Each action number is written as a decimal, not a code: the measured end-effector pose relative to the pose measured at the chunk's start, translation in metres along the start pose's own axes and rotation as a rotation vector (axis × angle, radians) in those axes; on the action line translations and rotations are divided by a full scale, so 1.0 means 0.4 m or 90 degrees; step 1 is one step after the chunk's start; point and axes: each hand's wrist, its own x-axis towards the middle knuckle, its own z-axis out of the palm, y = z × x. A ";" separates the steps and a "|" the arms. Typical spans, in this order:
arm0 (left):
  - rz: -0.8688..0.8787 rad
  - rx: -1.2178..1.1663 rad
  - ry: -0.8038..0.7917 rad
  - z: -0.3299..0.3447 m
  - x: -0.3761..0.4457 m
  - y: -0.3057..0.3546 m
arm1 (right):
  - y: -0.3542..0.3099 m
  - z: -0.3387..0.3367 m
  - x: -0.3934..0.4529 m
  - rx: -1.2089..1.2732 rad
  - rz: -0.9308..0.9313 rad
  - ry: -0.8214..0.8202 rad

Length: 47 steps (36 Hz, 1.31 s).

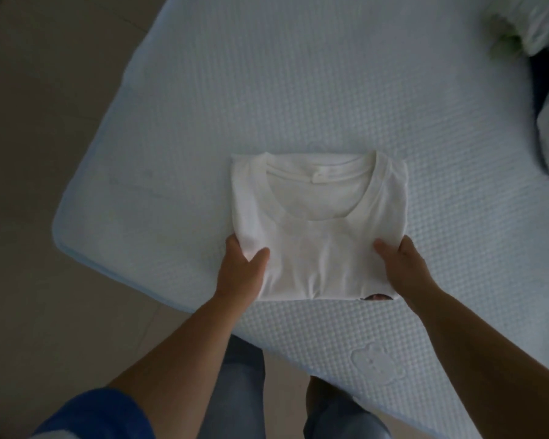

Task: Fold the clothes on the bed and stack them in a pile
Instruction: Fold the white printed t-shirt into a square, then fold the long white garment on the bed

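White folded shirt (319,217) – thumbs on top, fingers (232,245) beneath

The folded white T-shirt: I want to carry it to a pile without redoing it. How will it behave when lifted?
The white T-shirt is thin knit, so it is probably light and floppy. Held only at its sides by the left hand and right hand, its middle would likely sag. The layers may slip open; supporting it from beneath seems safer.

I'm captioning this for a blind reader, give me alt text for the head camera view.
Both hands grip the sides of a folded white T-shirt lying collar-up on a pale quilted bed: left hand at its left edge, right hand at its right. Crumpled clothes lie at the far right.
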 end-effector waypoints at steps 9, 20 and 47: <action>-0.006 -0.014 0.121 -0.002 -0.005 0.016 | 0.003 -0.023 -0.030 0.060 0.016 -0.030; 0.226 0.075 0.113 -0.199 0.090 0.356 | -0.221 -0.056 -0.121 0.195 -0.144 0.024; 0.463 0.661 -0.058 -0.095 0.489 0.520 | -0.464 0.093 0.289 -0.466 -0.352 0.121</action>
